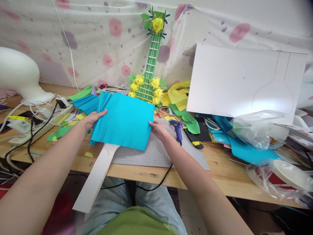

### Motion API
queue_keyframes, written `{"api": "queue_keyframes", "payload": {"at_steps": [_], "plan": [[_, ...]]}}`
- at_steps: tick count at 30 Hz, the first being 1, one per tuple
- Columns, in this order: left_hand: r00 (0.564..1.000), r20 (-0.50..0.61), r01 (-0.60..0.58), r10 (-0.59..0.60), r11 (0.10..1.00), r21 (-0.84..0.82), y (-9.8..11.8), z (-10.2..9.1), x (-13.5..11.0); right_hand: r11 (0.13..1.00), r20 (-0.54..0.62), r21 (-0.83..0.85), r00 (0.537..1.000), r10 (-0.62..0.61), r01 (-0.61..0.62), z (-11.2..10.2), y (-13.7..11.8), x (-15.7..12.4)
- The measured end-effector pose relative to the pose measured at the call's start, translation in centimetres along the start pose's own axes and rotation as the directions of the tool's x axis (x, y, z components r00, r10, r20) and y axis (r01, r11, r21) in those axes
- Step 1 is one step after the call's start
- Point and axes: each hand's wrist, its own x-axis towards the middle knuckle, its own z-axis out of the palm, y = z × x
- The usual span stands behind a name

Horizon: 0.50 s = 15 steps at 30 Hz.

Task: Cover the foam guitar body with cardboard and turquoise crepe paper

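Observation:
Between my two hands a sheet of blue crepe paper (126, 120) is held up, gathered in folds along its left side. My left hand (94, 118) grips the folded left edge, thumb on top. At the right edge, my right hand (157, 128) pinches the paper between thumb and fingers. Under the sheet, a white cardboard strip (97, 179) sticks out over the table's front edge; its upper end is hidden. A grey cutting mat (156, 155) lies beneath. To the right of my right hand are a purple glue gun (177, 129) and a yellow-black utility knife (194, 140).
A green paper guitar (152, 62) with yellow flowers leans on the back wall. Right stands a white board (234, 81) with a pencilled outline. A power strip (44, 122) with cables and a white foam head (19, 73) occupy the left. Tape rolls (281, 176) sit at the right edge.

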Motion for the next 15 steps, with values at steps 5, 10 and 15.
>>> {"api": "queue_keyframes", "payload": {"at_steps": [5,10,15], "plan": [[0.996,0.039,0.084,-0.082,0.995,-0.045,-0.6,0.0,0.7,0.964,-0.22,-0.265,0.975,-0.044,-0.017,0.4,0.3,1.2],[0.99,0.129,0.068,-0.05,0.988,-0.139,-1.6,1.0,1.1,0.956,-0.429,-0.287,0.9,-0.077,-0.055,1.1,0.3,2.5],[0.982,0.186,0.081,-0.037,0.969,-0.234,-2.4,2.8,0.5,0.977,-0.391,-0.215,0.917,-0.077,-0.01,1.3,0.5,2.8]]}}
